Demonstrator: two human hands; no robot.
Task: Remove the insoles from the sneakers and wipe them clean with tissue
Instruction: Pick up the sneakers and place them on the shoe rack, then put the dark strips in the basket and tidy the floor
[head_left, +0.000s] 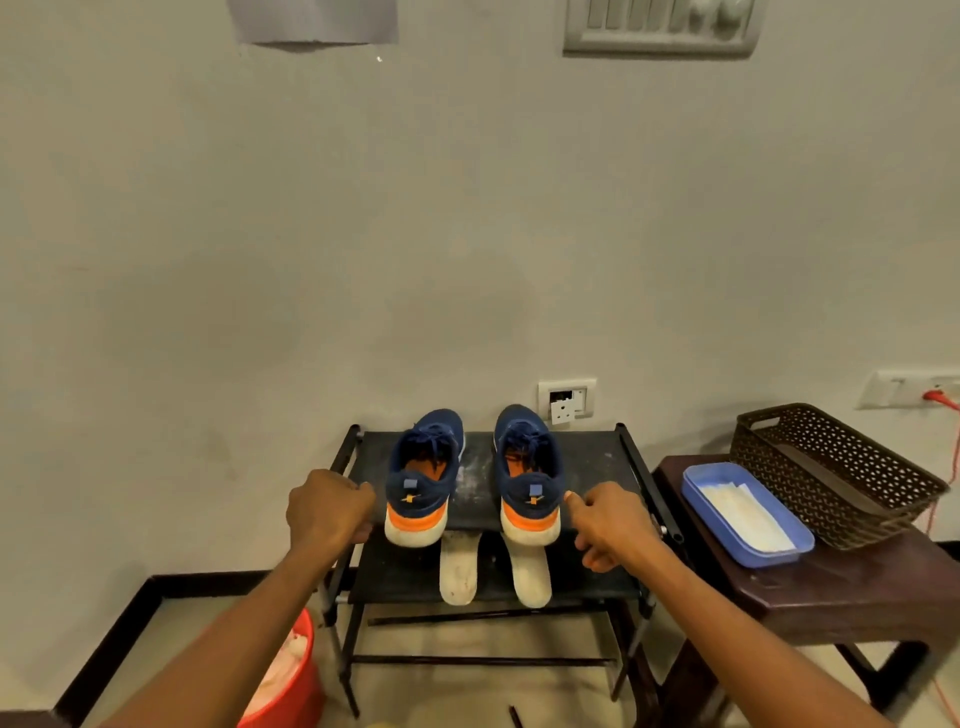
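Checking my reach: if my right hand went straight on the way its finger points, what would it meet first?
Likely the right sneaker, at its heel; the right hand seems almost touching it.

head view, facing wall, above rack (631, 462)

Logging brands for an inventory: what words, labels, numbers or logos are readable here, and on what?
No readable words or numbers anywhere.
Left navy-and-orange sneaker and right navy-and-orange sneaker: small orange heel mark on each, too small to identify.
Grey paper sheet on the wall: blurred, nothing legible.
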